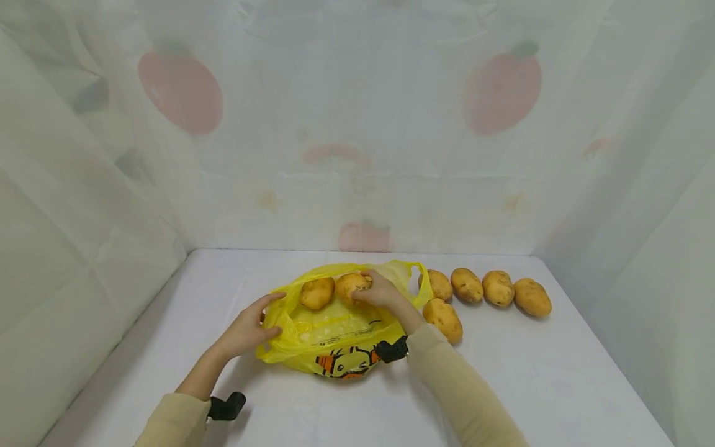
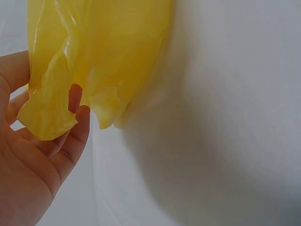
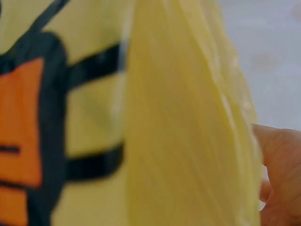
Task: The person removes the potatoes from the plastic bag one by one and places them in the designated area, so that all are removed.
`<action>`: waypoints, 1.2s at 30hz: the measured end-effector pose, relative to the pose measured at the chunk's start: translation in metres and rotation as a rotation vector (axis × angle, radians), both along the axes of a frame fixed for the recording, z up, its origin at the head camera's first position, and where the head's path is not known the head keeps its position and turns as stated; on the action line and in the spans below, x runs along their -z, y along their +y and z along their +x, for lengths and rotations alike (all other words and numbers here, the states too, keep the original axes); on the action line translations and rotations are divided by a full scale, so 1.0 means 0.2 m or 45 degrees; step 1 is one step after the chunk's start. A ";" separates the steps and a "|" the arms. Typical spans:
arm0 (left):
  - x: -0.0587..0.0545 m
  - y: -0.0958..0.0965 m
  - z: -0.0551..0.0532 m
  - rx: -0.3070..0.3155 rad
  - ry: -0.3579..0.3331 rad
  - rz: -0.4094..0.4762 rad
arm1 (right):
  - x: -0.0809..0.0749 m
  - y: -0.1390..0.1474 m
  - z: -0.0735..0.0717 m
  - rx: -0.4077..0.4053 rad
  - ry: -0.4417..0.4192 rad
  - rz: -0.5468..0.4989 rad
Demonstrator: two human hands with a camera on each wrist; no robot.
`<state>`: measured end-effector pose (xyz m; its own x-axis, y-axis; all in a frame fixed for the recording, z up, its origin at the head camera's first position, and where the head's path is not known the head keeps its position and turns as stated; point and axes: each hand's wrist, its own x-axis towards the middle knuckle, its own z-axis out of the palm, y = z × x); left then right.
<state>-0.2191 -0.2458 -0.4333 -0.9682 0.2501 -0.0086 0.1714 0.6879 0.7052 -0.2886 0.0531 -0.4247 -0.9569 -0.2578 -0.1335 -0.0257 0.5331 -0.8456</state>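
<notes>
A yellow plastic bag with a cartoon print lies on its side on the table, its mouth spread wide. At its left edge, my left hand holds the bag, and in the left wrist view its fingers curl round a hanging fold of yellow plastic. Reaching over the right side into the mouth, my right hand grips a potato between thumb and fingers. Another potato sits inside the bag, just left of the gripped one. The right wrist view is mostly filled by the bag's printed side.
Right of the bag, several potatoes stand in a row on the white table. One more potato lies nearer, beside my right forearm, and the bag's handle loop overlaps the row's left end. White printed curtains surround the table.
</notes>
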 end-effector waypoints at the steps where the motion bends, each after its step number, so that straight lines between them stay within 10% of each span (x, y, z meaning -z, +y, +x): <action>1: 0.00 0.00 0.00 0.001 0.001 0.000 | 0.00 0.01 0.00 -0.001 0.006 0.003; 36: 0.01 0.00 0.00 0.014 0.013 0.024 | -0.17 0.14 0.15 -0.240 0.468 0.204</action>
<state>-0.2182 -0.2465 -0.4348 -0.9653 0.2610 0.0059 0.1863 0.6727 0.7160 -0.2587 0.0801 -0.3898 -0.8866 -0.4359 0.1549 -0.4187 0.6138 -0.6693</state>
